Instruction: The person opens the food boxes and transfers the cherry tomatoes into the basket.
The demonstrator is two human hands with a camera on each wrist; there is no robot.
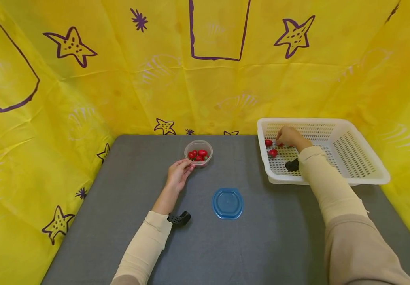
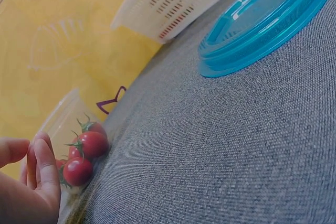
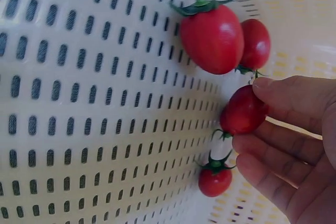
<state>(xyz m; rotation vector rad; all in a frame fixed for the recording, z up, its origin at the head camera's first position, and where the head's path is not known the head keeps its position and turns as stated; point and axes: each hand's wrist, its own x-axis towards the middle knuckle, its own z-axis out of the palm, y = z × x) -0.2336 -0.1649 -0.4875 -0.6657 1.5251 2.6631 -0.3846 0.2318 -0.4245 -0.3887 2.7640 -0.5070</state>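
Observation:
My left hand [image 1: 180, 173] is at the near rim of a small clear plastic container [image 1: 209, 161], its thumb and fingertips pinching the edge. Several red cherry tomatoes [image 1: 202, 152] with green stems lie inside; the left wrist view shows some tomatoes [image 2: 93, 144] through the wall. Inside a white perforated basket [image 1: 368, 174], my right hand [image 1: 291, 136] reaches down. In the right wrist view, its thumb and fingers [image 3: 273, 179] are around a cherry tomato [image 3: 245, 109]. A bigger tomato [image 3: 212, 38], another behind it, and a small tomato [image 3: 215, 182] sit close by.
A blue lid [image 1: 227, 203] lies on the grey cloth-covered table [image 1: 205, 253], between the two forearms. Yellow patterned fabric [image 1: 212, 95] hangs behind and at both sides. The basket stands at the back right, near the fabric.

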